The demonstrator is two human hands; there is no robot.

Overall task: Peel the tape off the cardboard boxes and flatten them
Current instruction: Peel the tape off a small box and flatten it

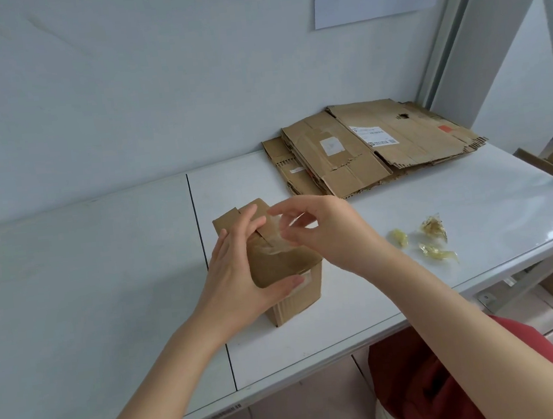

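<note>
White table: box in left grip, tape in right grip.

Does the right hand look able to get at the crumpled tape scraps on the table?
Probably yes: the right hand sits beside the tape scraps, with only table between them. It is pinching a tape strip on the box, so it must let go first.

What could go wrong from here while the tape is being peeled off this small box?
The thin clear tape pinched in the right hand could tear, leaving a strip on the box. The box stands tall and narrow on the table, so a hard pull might tip it if the left hand slips. The tape wads nearby could stick to an arm.
</note>
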